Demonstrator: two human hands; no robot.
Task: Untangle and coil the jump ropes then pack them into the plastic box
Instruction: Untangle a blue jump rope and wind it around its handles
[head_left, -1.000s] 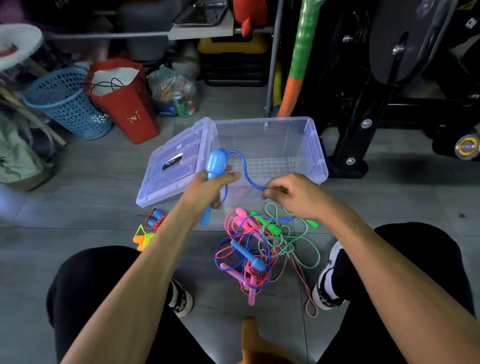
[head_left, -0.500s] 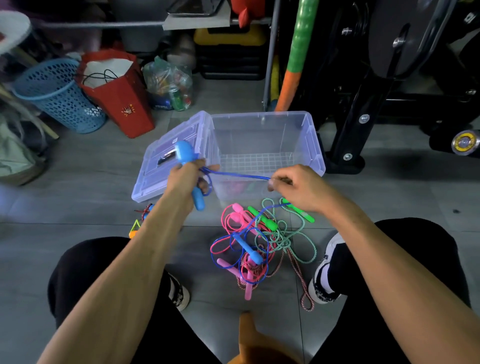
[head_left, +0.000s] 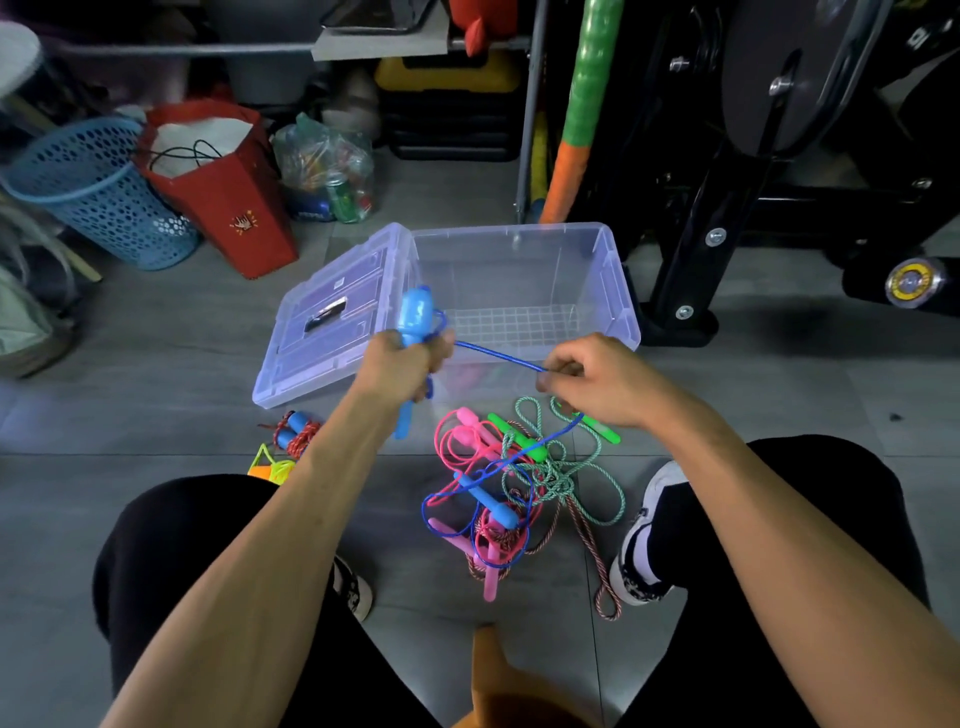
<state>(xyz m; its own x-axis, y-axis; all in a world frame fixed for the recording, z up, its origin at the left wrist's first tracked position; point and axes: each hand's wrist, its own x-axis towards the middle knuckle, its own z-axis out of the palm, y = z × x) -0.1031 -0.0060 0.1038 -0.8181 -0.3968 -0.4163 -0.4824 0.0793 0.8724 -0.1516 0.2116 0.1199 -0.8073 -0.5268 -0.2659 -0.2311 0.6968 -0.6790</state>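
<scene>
Head view: two hands work one blue rope. The left hand is clenched round its blue handle; the right hand pinches the cord, stretched taut between them in front of the box.

One tangle lies on the floor between the feet: two pink handles, two green, one blue, with pink, blue, green and red-striped cords. A smaller bundle sits left of it.

The clear box holds nothing visible; its lid leans against its left side.
</scene>
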